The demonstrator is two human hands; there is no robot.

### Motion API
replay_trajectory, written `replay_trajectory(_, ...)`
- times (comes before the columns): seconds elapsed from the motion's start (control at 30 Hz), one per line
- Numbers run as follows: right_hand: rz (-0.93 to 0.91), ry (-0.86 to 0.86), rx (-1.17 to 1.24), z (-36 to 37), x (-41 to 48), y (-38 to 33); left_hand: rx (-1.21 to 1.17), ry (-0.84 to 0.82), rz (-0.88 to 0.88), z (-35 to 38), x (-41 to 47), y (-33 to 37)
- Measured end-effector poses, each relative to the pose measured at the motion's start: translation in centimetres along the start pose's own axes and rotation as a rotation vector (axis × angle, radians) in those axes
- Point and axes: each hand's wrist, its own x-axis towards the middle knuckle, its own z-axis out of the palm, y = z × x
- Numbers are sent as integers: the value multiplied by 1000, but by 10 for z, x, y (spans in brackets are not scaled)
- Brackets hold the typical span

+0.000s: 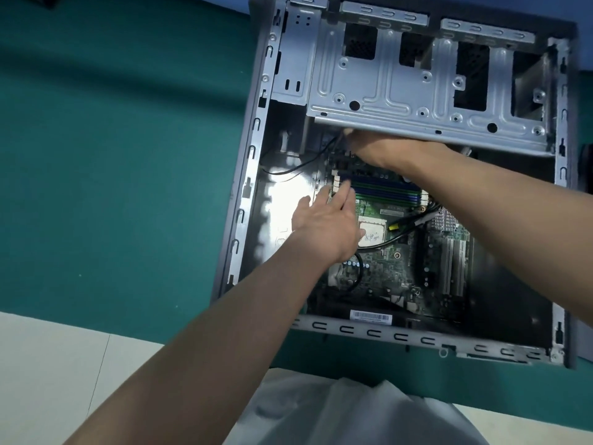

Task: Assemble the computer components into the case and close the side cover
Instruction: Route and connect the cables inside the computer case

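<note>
The green printed motherboard [394,271] lies flat on the floor of the grey sheet-metal computer case [369,332], which is on its side with the cover off; it looks stiff but thin, light, and fragile all over its face, so I'd handle it by the bare edges only, never by the parts on top; the row of blue and green memory slots [385,187] sits at its far end, the silvery square processor socket [372,231] just this side of them, a small finned metal heatsink [444,220] off to the right; the left hand [324,226] is open, straight fingers [345,195] reaching to the left end of those slots, right at the board's edge; the right hand [385,149] is tucked under the grey perforated drive cage [385,88], fingers mostly hidden, so whether it grips anything I cannot tell; loose black cables [356,268] snake across the board, soft and easy to trap beneath it; the case rim looks sharp, one to watch; everything rests on a teal mat [128,155] over a white worktop [48,364].
</note>
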Motion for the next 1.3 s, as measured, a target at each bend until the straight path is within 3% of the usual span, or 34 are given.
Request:
replay_trajectory(0.3,26,110,-62,9,11,5,-16,-29,15,2,1,-3)
replay_trajectory(0.5,12,29,-80,12,10,-1,-3,-25,26,1,2,-5)
replay_trajectory(1.3,35,38,-98,14,11,9,-9,-9,48,1,-1,-7)
